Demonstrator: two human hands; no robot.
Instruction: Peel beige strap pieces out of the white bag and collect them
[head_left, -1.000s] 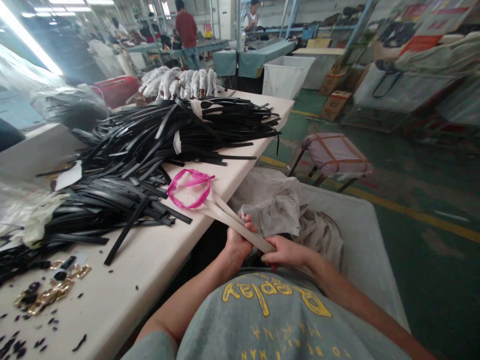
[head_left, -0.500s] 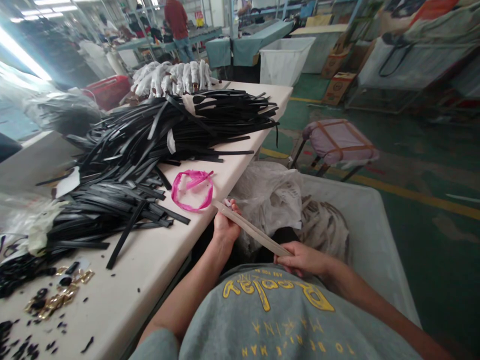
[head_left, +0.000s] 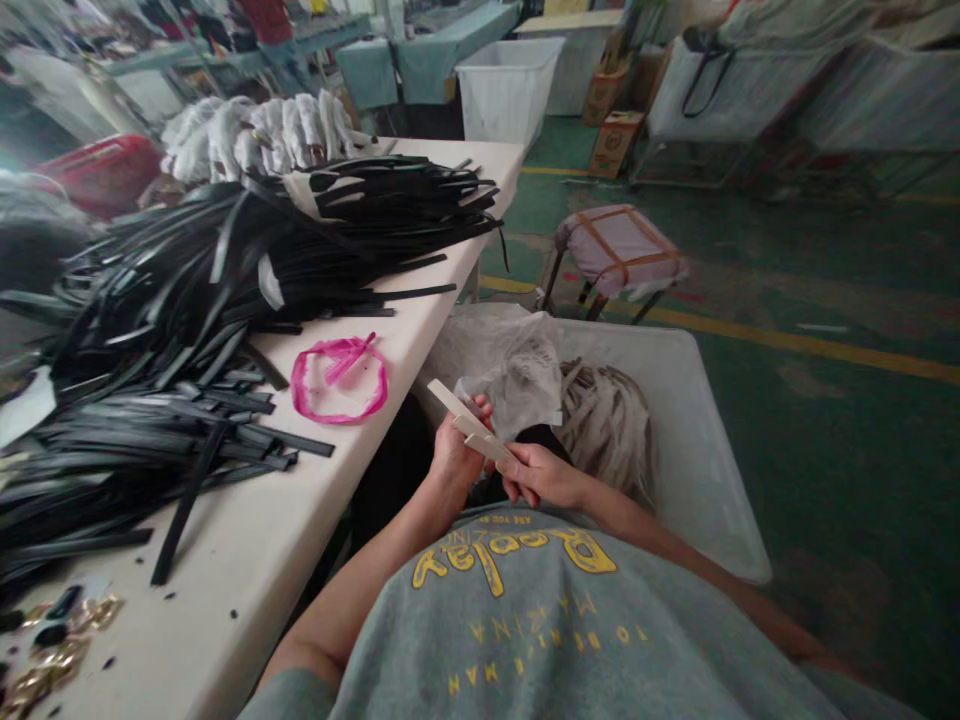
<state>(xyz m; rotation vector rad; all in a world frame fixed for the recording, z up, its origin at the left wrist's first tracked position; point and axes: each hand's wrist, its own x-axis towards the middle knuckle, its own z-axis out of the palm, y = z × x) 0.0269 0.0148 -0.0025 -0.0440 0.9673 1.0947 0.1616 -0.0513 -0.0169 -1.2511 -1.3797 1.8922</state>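
Between my hands are beige straps [head_left: 452,401], their flat ends staggered and pointing up and left. My left hand [head_left: 459,440] is closed around them near those ends. Just below and to the right, my right hand [head_left: 541,472] pinches the straps between thumb and fingers. Both hands are close together above my lap, off the table's edge. Behind them lies a crumpled clear plastic bag [head_left: 510,350], and a bundle of similar beige straps [head_left: 611,420] rests in a white bin [head_left: 709,450].
On the white table [head_left: 262,530] at left are heaps of black straps [head_left: 300,240], a pink ribbon loop [head_left: 301,392], gold buckles [head_left: 56,665] and white-wrapped bundles [head_left: 262,135]. A cushioned stool [head_left: 619,245] stands beyond the bin. Another white bin [head_left: 502,90] is farther back.
My right hand has moved up along the straps to meet my left hand. The strap ends now show staggered rather than one long length. The view has turned right and down.
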